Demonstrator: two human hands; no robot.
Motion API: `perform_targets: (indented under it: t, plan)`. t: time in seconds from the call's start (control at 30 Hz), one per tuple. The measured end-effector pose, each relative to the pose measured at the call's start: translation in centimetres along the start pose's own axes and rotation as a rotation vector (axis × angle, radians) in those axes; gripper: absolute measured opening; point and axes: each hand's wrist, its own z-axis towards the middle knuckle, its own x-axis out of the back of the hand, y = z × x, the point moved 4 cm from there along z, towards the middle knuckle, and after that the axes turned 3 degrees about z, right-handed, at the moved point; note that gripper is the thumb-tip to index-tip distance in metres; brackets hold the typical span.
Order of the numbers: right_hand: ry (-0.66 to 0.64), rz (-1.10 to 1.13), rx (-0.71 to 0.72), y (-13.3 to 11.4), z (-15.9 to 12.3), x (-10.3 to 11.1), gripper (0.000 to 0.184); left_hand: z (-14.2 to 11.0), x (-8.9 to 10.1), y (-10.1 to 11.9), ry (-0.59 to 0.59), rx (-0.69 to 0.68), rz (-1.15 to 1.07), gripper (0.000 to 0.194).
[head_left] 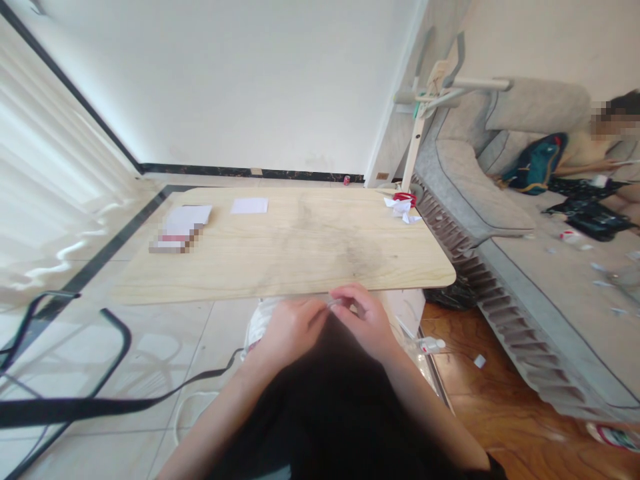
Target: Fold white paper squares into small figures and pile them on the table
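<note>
Black shirt is the closest thing to the camera, and both bare hands are tucked up just beyond it, right by the near edge of the wooden tabletop. Between their fingertips sits a thin whitish sliver, mostly covered, so don't ask me what it's made of. Left hand has its fingers curled in, tips pinched onto the sliver's left side as far as I can make out. Right hand arches over from the other side, thumb and index finger closed on the same bit.

Progress-wise, I'd call it mid-handling: the piece is gripped and not set down. How much is finished or left, no clue, too much is hidden behind fingers. Over at the far right corner there's some creased white paper beside a red item, and a flat white sheet lies untouched at far left, with a blurry white stack further left again.

As for direction, the visible bit of sliver looks longest left to right, right end maybe tipped slightly toward the far side. Which end counts as the front? Too small to tell, honestly.
</note>
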Motion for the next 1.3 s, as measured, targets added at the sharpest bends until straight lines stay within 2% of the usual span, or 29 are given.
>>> perform_targets:
  t: [0.07,0.13,0.27,0.37,0.53,0.7,0.8,0.9,1.03,1.3]
  plan:
    - [-0.014,-0.066,0.045,-0.4,0.0,-0.1,0.005,0.0,-0.2,0.2,-0.048,-0.024,0.084,0.02]
    - [0.013,-0.048,0.028,-0.4,0.0,-0.1,0.005,0.0,-0.3,0.2,-0.041,0.01,0.099,0.02]
    - [0.144,0.199,-0.098,0.6,-0.1,0.0,0.004,0.2,-0.2,0.5,0.001,0.13,-0.086,0.016]
    - [0.215,0.314,-0.138,1.1,-0.2,0.0,0.008,0.3,-0.2,0.7,0.006,0.133,-0.173,0.017]
    - [0.187,0.28,-0.062,0.7,-0.4,-0.1,0.005,0.2,0.0,0.4,0.074,0.123,-0.14,0.017]
    - [0.139,0.195,0.056,-0.1,-0.5,-0.1,0.016,0.0,-0.1,-0.1,0.122,0.07,-0.044,0.016]
    - [0.099,0.253,0.038,-0.1,-0.5,-0.5,0.009,-0.1,-0.2,-0.3,0.161,0.048,-0.01,0.016]
    - [0.126,0.297,-0.022,0.2,-0.4,-0.6,0.004,-0.1,-0.2,-0.2,0.161,0.023,-0.025,0.018]
    - [0.135,0.294,-0.064,0.4,-0.3,-0.6,0.007,0.0,0.2,0.2,0.14,0.081,-0.115,0.017]
    - [0.115,0.291,-0.034,-0.1,-0.3,-0.5,0.009,0.1,0.4,0.1,0.136,0.177,-0.294,0.019]
